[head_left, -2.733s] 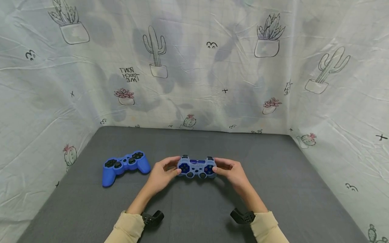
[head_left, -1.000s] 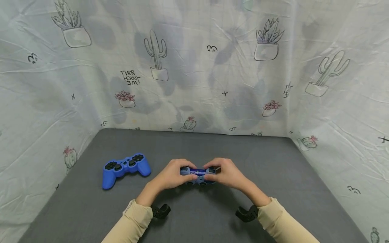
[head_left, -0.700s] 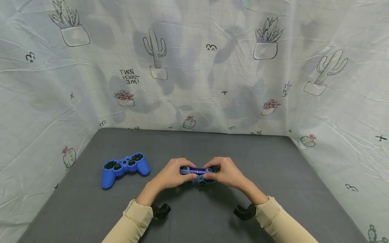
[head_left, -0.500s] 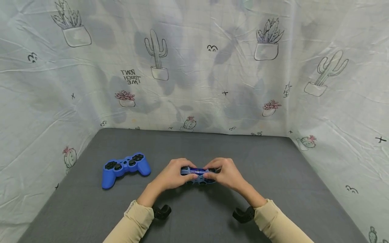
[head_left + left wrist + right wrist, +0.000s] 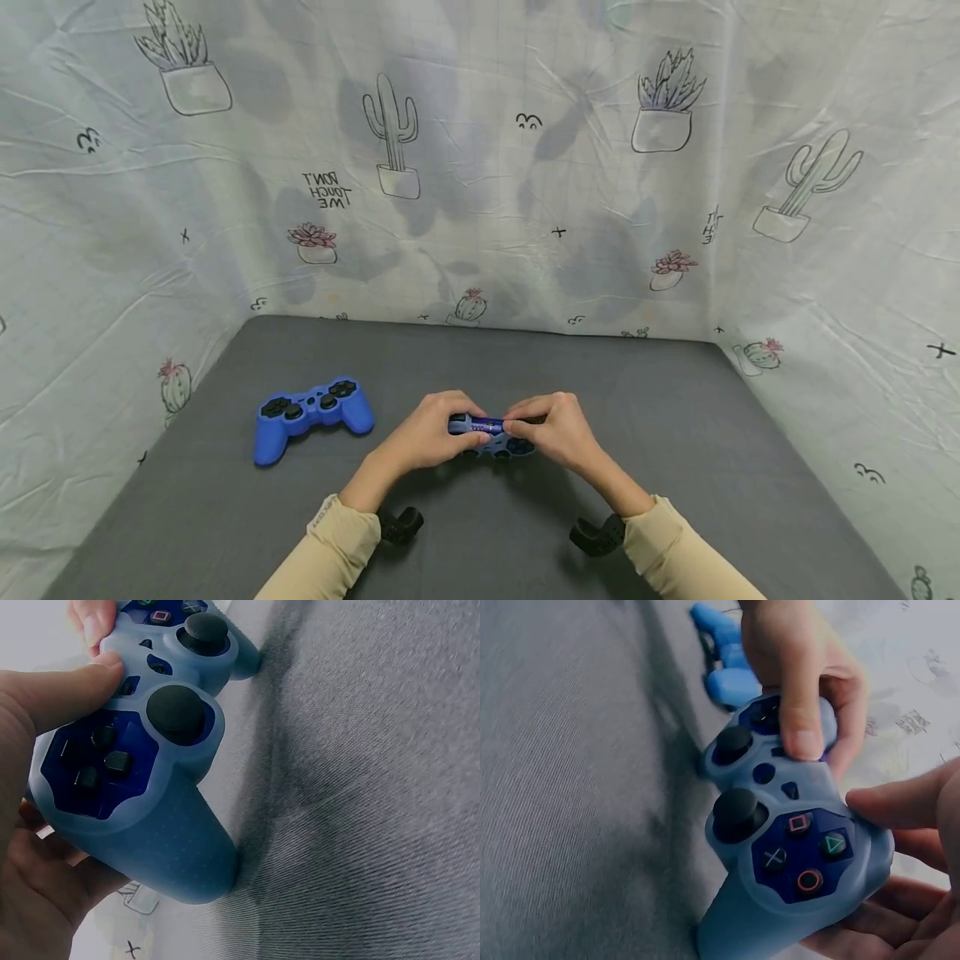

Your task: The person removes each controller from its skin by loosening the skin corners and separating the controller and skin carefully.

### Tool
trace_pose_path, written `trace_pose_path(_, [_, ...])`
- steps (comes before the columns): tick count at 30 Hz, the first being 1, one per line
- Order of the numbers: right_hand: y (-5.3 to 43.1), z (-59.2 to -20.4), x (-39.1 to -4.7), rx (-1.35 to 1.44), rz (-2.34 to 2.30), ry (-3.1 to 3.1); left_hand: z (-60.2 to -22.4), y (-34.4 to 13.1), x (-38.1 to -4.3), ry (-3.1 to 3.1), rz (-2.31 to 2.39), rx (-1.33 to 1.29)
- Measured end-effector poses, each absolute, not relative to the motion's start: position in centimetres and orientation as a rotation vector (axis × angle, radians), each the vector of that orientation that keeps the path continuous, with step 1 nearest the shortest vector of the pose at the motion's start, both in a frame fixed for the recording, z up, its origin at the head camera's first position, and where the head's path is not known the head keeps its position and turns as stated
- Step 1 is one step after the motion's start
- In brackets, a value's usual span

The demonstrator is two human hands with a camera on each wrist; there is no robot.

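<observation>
A game controller (image 5: 500, 446) in a pale blue translucent silicone skin is held tilted in the middle, its dark blue top edge showing upward. My left hand (image 5: 431, 429) grips its left end. In the left wrist view the left thumb (image 5: 90, 686) presses on the face near the centre buttons, with fingers behind the body. My right hand (image 5: 558, 429) pinches the top edge at the right. From the right wrist view, the right thumb (image 5: 896, 801) lies at the skin's edge beside the triangle button, fingers behind. Both thumbsticks point toward me.
A second game controller (image 5: 311, 414), bright blue with black buttons, lies face up on the grey tabletop (image 5: 660, 417) to the left. White fabric (image 5: 480, 167) with cactus prints encloses the back and sides. Black wrist cameras (image 5: 597, 535) sit by both cream sleeves.
My hands have moved from the controller's two ends to its top edge, and it has tilted and come nearer. Just lately the right fingers shifted along the top right corner. The bright blue controller stays put.
</observation>
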State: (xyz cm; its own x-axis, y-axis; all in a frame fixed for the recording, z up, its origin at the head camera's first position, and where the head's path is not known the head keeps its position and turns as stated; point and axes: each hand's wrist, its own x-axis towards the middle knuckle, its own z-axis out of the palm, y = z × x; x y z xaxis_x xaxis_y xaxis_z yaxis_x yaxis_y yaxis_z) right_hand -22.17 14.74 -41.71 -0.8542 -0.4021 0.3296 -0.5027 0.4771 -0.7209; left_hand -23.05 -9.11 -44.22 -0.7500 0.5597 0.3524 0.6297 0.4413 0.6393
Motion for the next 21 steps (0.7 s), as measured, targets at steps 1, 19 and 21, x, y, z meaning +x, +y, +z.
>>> trace_pose_path(1, [14.7, -41.7, -22.2, 0.756, 1.377, -2.614, -44.2, -9.1, -23.1, -2.587, -1.201, -1.076])
trace_pose_path(19, [15.8, -42.2, -22.0, 0.447, 2.018, -2.419, -44.1, -9.4, -23.5, -2.579, -1.179, -1.129])
trace_pose_path(21, [15.8, -42.3, -21.9, 0.465, 2.03, -2.408, -44.2, -9.5, -23.4, -2.581, -1.178, -1.133])
